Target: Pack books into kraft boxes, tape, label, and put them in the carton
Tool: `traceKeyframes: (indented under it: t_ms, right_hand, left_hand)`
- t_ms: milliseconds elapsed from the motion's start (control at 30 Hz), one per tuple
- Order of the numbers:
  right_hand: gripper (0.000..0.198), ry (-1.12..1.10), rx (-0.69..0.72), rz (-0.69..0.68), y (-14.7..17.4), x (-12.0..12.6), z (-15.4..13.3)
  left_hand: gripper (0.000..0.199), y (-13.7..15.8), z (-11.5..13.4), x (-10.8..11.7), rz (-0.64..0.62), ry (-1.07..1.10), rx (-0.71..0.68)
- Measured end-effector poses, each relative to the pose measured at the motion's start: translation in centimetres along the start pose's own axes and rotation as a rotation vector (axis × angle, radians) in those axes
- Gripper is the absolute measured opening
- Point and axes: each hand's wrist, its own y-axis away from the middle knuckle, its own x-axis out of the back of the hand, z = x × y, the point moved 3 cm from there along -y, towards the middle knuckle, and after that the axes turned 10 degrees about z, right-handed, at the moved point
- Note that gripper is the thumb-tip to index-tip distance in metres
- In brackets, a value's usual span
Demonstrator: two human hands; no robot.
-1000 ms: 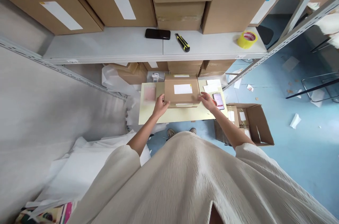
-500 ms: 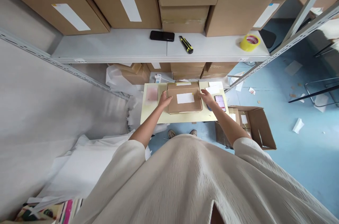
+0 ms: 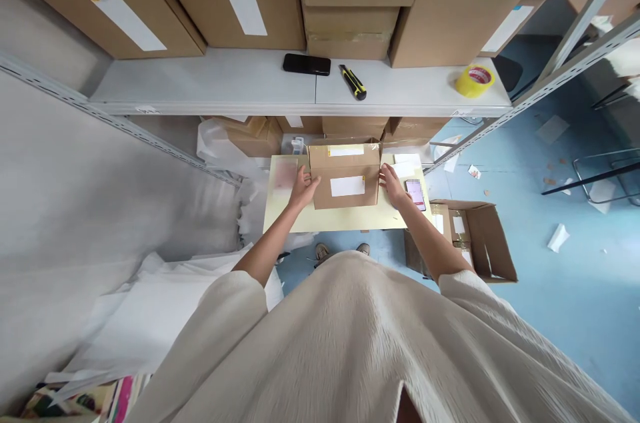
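A brown cardboard box (image 3: 345, 167) with two white labels is held between my hands over the small pale yellow table (image 3: 320, 222). Its far part looks raised toward me, and I cannot tell whether its bottom still touches the tabletop. My left hand (image 3: 303, 188) grips the left side, thumb over the near face and fingers along the edge. At the opposite side my right hand (image 3: 392, 184) presses with bent fingers. Just right of that hand lies a phone with a lit screen (image 3: 415, 194). White paper slips (image 3: 406, 163) rest behind it.
Above the table runs a grey shelf (image 3: 210, 86) bearing a black phone (image 3: 307, 64), a yellow-black utility knife (image 3: 353, 82), yellow tape (image 3: 475, 80) and large cartons (image 3: 245, 16). An open carton (image 3: 493, 236) with smaller boxes stands right on the floor. White sheets (image 3: 135, 316) are piled at left.
Both hands have lifted or tilted the box's far part upward, so its top edge sits higher in view. The left hand shifted slightly left with it.
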Motion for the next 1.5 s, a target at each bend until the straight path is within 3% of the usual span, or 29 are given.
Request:
traceKeyframes:
  t_ms: [100, 367, 500, 600, 700, 800, 900, 1067, 1167, 1267, 1367, 1500]
  right_hand:
    - [0.101, -0.077, -0.037, 0.022, 0.8, -0.2, 0.4]
    - [0.100, -0.072, -0.185, 0.022, 3.3, 0.3, 3.3]
    - [0.095, -0.047, -0.153, 0.009, 3.2, 1.6, 2.5]
    - [0.080, 0.072, 0.041, 0.154, 2.3, 2.6, -0.6]
    - [0.058, 0.244, 0.406, 0.234, 1.3, 2.2, -5.4]
    - [0.042, 0.442, 0.642, -0.012, 0.6, -0.2, -9.1]
    - [0.041, 0.725, 0.689, -0.200, 0.0, -2.1, -10.6]
    - [0.065, 0.989, 0.632, -0.320, -0.6, -1.6, -9.9]
    - [0.102, 1.014, 0.546, -0.404, -1.0, -0.4, -8.8]
    - [0.139, 1.054, 0.459, -0.473, -1.5, 0.0, -7.8]
    - [0.157, 1.108, 0.484, -0.519, -2.0, -0.6, -7.1]
    - [0.167, 1.175, 0.576, -0.519, -2.7, -1.8, -6.9]
  left_hand:
    - [0.088, 1.1, -0.7, 1.1, -0.002, -0.008, -0.023]
    - [0.077, 4.2, -5.4, 2.0, -0.061, -0.102, 0.047]
    - [0.076, 4.4, -3.8, 2.9, 0.028, -0.154, -0.081]
    - [0.069, 4.2, -0.1, 3.6, 0.182, -0.222, -0.364]
    - [0.048, 3.6, 3.9, 2.8, 0.168, -0.308, -0.643]
    - [0.036, 2.6, 6.3, 1.1, 0.065, -0.370, -0.706]
    - [0.037, 1.8, 6.8, -0.1, -0.001, -0.467, -0.646]
    - [0.045, 2.2, 4.8, 0.9, -0.071, -0.627, -0.539]
    - [0.049, 2.6, 2.7, 2.2, -0.126, -0.612, -0.481]
    - [0.066, 2.8, 0.7, 2.8, -0.232, -0.589, -0.492]
    - [0.091, 3.0, -0.8, 2.8, -0.326, -0.657, -0.509]
    - [0.113, 3.3, -2.1, 2.4, -0.362, -0.756, -0.504]
